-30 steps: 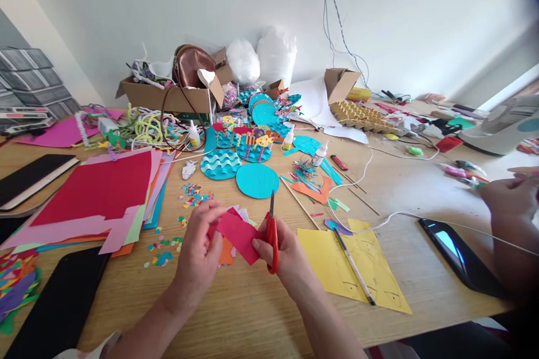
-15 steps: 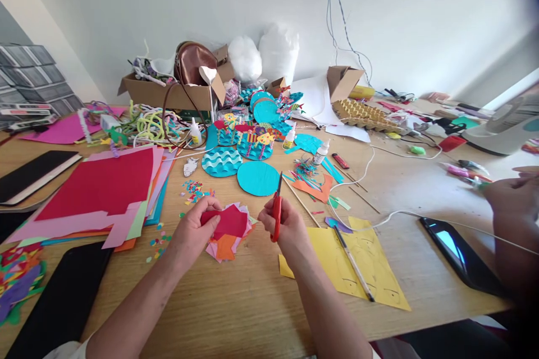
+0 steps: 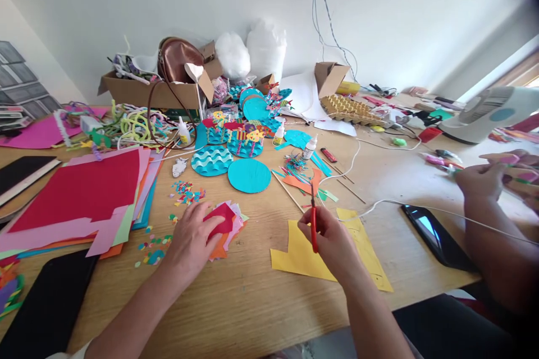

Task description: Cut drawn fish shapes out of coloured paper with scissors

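Note:
My left hand (image 3: pixel 191 240) rests palm down on a small stack of cut paper pieces (image 3: pixel 225 225), its fingers laid over the red piece (image 3: pixel 219 219) on top. My right hand (image 3: pixel 332 241) is closed round the red-handled scissors (image 3: pixel 313 217), blades pointing away from me, above a yellow sheet (image 3: pixel 301 255) on the wooden table (image 3: pixel 252 303). A teal paper disc (image 3: pixel 249 175) lies just beyond both hands.
A stack of coloured paper sheets (image 3: pixel 80 196) lies at the left, with a black tablet (image 3: pixel 46 308) near the front edge. Another person's hands (image 3: pixel 497 179) work at the right beside a phone (image 3: pixel 433 235) and a white cable (image 3: pixel 379 205). Cardboard boxes (image 3: pixel 147 90) and craft clutter fill the back.
My left hand has laid the red piece down on the stack and flattened over it. My right hand has carried the scissors to the right, over the yellow sheet.

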Tool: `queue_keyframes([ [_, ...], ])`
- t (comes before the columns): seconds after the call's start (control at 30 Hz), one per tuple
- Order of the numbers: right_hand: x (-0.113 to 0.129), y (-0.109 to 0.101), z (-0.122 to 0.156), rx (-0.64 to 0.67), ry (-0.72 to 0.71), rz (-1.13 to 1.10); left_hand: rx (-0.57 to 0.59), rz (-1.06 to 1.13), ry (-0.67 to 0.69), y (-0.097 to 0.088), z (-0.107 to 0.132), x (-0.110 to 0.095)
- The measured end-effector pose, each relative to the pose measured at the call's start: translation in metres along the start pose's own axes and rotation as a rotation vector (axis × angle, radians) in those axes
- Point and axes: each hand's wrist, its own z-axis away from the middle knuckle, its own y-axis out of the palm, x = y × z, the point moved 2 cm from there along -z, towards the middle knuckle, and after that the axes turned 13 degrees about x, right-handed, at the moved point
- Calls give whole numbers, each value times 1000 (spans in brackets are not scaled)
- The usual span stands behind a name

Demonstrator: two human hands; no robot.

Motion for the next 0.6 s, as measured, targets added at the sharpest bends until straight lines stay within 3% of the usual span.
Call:
queue_keyframes([
  [0.17, -21, -15, 17, -32, 218, 345, 440, -158, 67, 32, -1, -47],
  [0.3, -35, -35, 26, -131, 408, 519, 544, -200, 167, 68, -4, -81],
  [0.4, -45, -46, 31, -109, 479, 616, 576, -260, 207, 88, -11, -93],
  [0.6, -55, -38, 27, 9, 520, 703, 601, -374, 198, 97, -25, -98],
])
